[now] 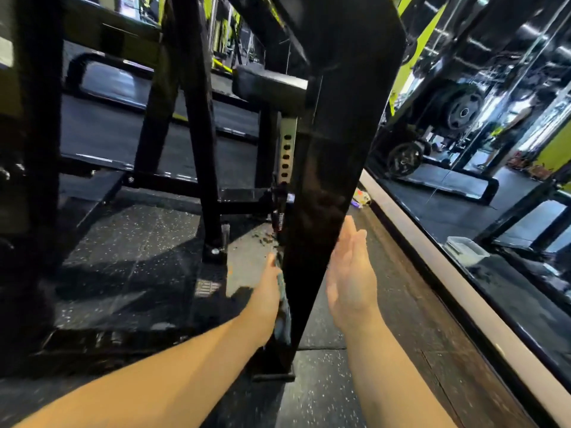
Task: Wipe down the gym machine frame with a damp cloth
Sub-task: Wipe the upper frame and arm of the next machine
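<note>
Forearms come in low from the bottom edge, one each side of the upright. Left hand [268,291] has the cloth [282,316] sandwiched between palm and the left face of the frame upright [327,168], low down near its foot. The hand is edge-on to camera, so I can't tell if the fingers curl round the cloth or just press it flat. Right hand [350,285] holds nothing: flat, fingers straight and together, palm facing the upright's right edge. It's just beside the edge, contact unclear.

Handling, my read:
- Cloth: greyish, soft and limp, with a tail hanging below the wrist. It's light and will bunch or slide on the paint if only pinched. Better to spread it under a flat palm and let pressure carry it.
- Upright: wide black steel, glossy, rigid, presumably fixed and heavy. It won't move under wiping load, so no real need to brace. The gloss looks slick when damp and shows streaks. The edges look square, so wrap the cloth over them rather than dragging bare fingers.

Further out:
- perforated adjuster post [286,149] and a padded roller [272,88] behind the upright
- more black frame members to the left
- speckled rubber floor [129,248] underneath
- white ledge [432,261] and wall mirror [463,186] on the right, weight plates [462,112] reflected in it
</note>
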Demonstrator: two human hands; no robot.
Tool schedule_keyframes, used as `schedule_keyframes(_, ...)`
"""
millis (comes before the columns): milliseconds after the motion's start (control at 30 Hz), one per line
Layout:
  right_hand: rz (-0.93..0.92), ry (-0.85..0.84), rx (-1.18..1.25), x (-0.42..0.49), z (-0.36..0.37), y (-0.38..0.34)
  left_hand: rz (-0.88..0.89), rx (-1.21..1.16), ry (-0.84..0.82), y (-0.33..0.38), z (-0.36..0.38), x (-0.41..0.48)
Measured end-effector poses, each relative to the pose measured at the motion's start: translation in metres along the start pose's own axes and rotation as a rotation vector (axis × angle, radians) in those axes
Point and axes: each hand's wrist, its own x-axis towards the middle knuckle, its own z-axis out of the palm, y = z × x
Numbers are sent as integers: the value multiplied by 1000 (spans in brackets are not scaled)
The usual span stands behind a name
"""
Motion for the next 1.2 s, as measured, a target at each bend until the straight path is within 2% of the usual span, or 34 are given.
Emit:
schedule_keyframes(67,70,132,12,-4,-11,17,-48,-13,-19,1,0,-6)
schedule_keyframes(133,145,206,0,-6,-22,37,39,-27,-54,25,8,-12)
schedule_keyframes(267,236,214,-67,-18,-27,78,335,-102,-199,63,17,-13)
schedule_keyframes(300,221,207,-81,-19,-25,82,362,-103,-258,56,12,-2)
schedule_keyframes(367,183,200,-102,-20,-25,95,388,-45,-264,17,-2,18)
schedule_keyframes(467,128,204,-79,-19,-30,112,288,11,-190,-55,-24,40)
schedule_keyframes(600,89,183,-62,-20,-38,151,-71,141,-17,-145,-57,90)
schedule_keyframes(700,90,161,-77,-22,-46,175,-355,-1,136,-171,-65,110)
schedule_keyframes(767,82,141,-62,-20,-55,182,-312,-105,72,-167,-65,109)
schedule_keyframes(867,86,126,-33,-15,-62,186,29,-176,-119,-151,-65,96)
schedule_keyframes(933,86,130,-56,-14,-61,188,178,-99,-157,-152,-70,96)
schedule_keyframes(1033,82,148,-142,-14,-59,188,11,95,-6,-168,-72,108)
schedule_keyframes(1100,96,157,-185,-15,-58,186,-169,31,120,-166,-67,105)
schedule_keyframes(1167,120,185,-206,-12,-58,178,-260,-22,105,-152,-57,104)
schedule_keyframes(1200,147,200,-211,-10,-58,173,-239,-28,87,-138,-53,99)
